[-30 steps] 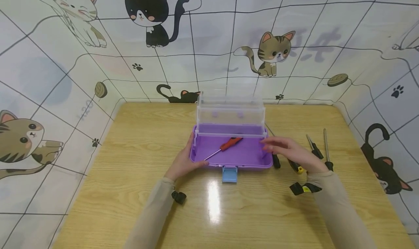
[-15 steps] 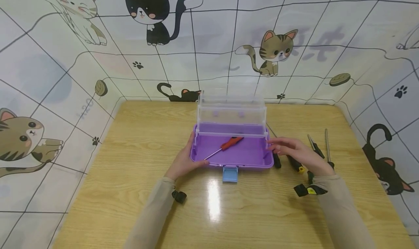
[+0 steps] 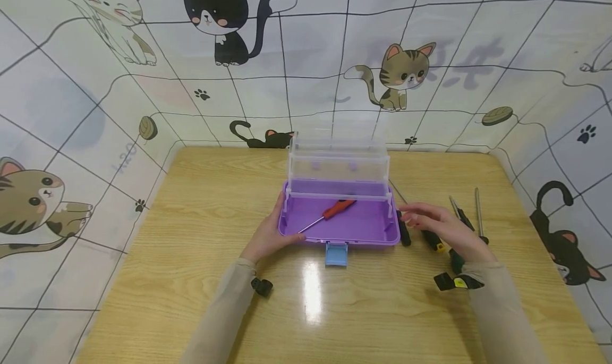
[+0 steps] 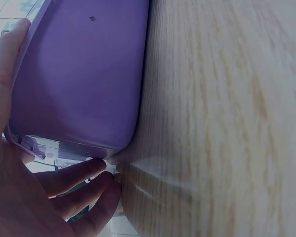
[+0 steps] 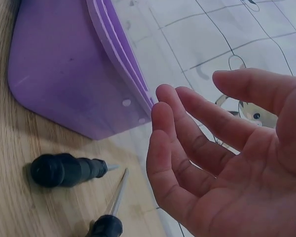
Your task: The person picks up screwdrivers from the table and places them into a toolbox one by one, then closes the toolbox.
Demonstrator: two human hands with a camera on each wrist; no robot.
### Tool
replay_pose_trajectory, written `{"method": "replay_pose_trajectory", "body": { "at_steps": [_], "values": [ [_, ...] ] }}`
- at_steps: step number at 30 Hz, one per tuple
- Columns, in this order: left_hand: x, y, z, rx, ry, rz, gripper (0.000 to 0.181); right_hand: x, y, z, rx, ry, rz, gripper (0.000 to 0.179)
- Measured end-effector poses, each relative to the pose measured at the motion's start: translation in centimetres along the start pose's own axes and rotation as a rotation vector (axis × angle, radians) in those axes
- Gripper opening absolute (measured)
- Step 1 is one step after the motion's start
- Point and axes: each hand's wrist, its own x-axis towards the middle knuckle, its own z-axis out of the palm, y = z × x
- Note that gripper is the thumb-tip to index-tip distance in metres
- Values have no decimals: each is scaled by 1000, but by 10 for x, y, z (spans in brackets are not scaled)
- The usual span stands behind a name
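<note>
A purple toolbox (image 3: 368, 228) stands on the table, its clear lid (image 3: 339, 167) raised at the back and its blue latch (image 3: 337, 254) hanging down in front. Inside lies a red-handled screwdriver (image 3: 337, 210). My left hand (image 3: 268, 237) holds the box's front left corner, thumb on the front rim and fingers by the left end wall (image 4: 84, 74). To the right of the box, my right hand (image 3: 451, 231) hovers with loosely bent fingers and nothing in them. Near its fingertips a black-handled screwdriver (image 3: 405, 235) lies beside the box; its handle (image 5: 64, 169) also shows in the right wrist view.
Right of the box lie a black-and-yellow handled tool (image 3: 434, 242), a dark green handle (image 3: 456, 261) partly under my wrist, a short pointed tool (image 3: 461, 215) and a long screwdriver (image 3: 478, 215). A cat-patterned backdrop (image 3: 315, 98) rises behind the table.
My right hand has drawn rightward, from over the box's right end to outside it. The left hand and the red-handled screwdriver have stayed in place.
</note>
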Motion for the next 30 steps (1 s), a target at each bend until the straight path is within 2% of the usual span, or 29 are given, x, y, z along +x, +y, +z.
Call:
{"method": "replay_pose_trajectory", "body": {
  "at_steps": [5, 15, 26, 30],
  "values": [
    [-1, 0, 1, 7, -11, -11, 126, -7, 3, -1, 6, 38, 23, 46],
    [-2, -1, 4, 1, -5, -13, 127, -18, 18, -7, 49, 28, -30, 44],
    [-3, 1, 1, -6, 9, 18, 125, -25, 26, -9, 69, 44, -17, 46],
    [-3, 2, 0, -15, 11, 25, 125, -27, 28, -9, 70, 70, 27, 47]
  ]
}}
